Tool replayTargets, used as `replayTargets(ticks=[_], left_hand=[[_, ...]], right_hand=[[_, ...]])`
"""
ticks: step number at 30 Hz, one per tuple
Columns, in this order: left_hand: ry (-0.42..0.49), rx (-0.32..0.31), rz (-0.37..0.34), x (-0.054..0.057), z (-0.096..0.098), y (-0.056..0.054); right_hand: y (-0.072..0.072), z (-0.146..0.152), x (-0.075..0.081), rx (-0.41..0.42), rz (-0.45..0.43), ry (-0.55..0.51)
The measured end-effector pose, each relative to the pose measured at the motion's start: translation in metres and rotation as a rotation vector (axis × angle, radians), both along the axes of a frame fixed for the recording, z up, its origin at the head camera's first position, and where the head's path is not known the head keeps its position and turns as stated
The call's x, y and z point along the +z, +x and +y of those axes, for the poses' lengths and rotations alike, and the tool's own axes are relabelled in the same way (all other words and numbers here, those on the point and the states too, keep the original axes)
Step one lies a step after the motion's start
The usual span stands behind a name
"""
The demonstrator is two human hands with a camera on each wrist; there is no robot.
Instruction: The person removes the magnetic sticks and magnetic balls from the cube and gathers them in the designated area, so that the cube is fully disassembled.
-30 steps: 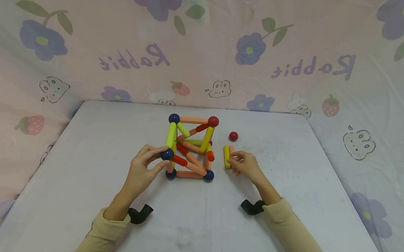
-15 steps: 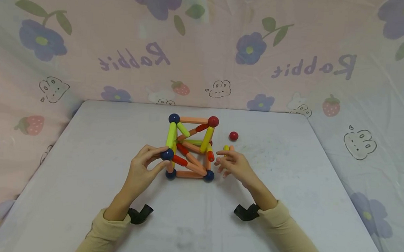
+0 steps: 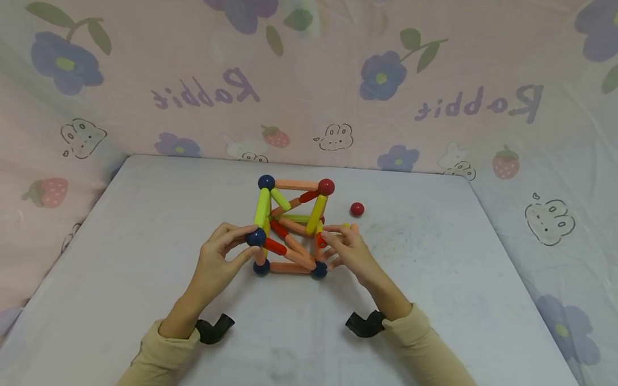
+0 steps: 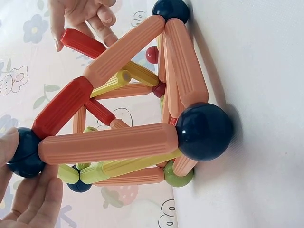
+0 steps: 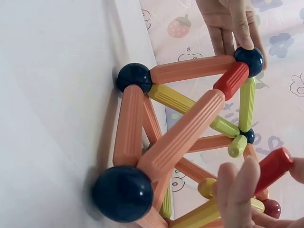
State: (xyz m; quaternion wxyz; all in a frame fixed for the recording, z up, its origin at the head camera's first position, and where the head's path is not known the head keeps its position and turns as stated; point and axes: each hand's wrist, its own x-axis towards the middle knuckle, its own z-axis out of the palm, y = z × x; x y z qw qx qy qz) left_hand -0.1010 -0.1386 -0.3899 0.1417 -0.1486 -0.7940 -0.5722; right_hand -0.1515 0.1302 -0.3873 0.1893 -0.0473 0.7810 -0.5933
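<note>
Now (left hand [image 3: 218, 256] still gripping blue ball [image 3: 256, 236]) the right hand [image 3: 355, 254] seemingly pinches a red rod [image 5: 274, 172].

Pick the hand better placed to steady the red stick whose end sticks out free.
Probably the right hand: it is right at the red stick, though whether it grips is unclear. The left hand pinches a dark blue ball across the structure.

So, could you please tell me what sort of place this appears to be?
Possibly a screened-off play or filming corner: a white table, a flower-and-rabbit cloth hanging behind it, and a toy frame of colored rods and balls on top.
</note>
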Motion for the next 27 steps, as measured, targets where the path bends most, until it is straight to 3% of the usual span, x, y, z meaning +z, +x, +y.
replayTargets(ticks=[14, 27], left_hand=[[-0.013, 0.006, 0.005, -0.002, 0.000, 0.000], [-0.014, 0.006, 0.011, -0.001, 0.000, 0.000]], right_hand=[[0.001, 0.001, -0.003, 0.007, -0.019, -0.019], [0.014, 0.016, -0.010, 0.109, 0.008, -0.028]])
